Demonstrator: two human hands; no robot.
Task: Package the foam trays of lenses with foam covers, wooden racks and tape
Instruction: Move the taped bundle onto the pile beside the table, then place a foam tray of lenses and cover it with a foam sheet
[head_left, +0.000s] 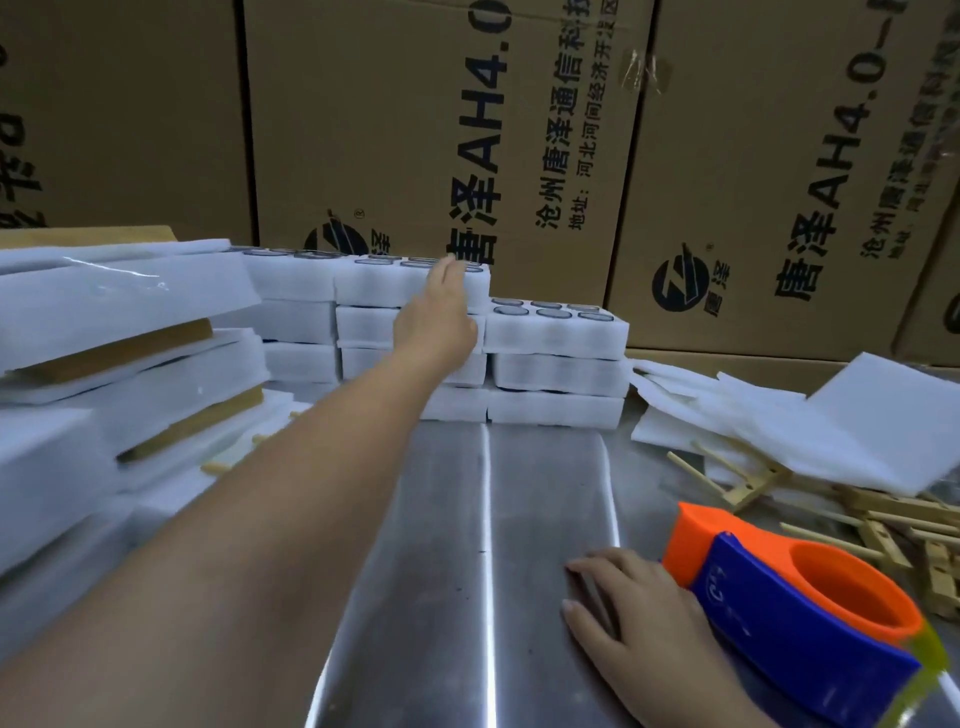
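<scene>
Over on the left, a few taped bundles (130, 338) look done, but plenty's left. Stacked foam trays of lenses (558, 332) wait at the back of the bench (545, 493). Left hand (441, 306) reaches the top tray, fingers straight, gripping nothing. Right hand (628, 618) lies flat beside the tape dispenser (789, 608), with foam covers (779, 415) and wooden racks (883, 525) nearby.

Tray stacks (558, 358) behind table (452, 571), racks (883, 525) right

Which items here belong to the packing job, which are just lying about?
Job: foam trays of lenses, foam covers, wooden racks, tape dispenser, wrapped bundles at left; left hand reaches to the trays, right hand rests flat on the table.
Lying about: cardboard boxes behind.
</scene>
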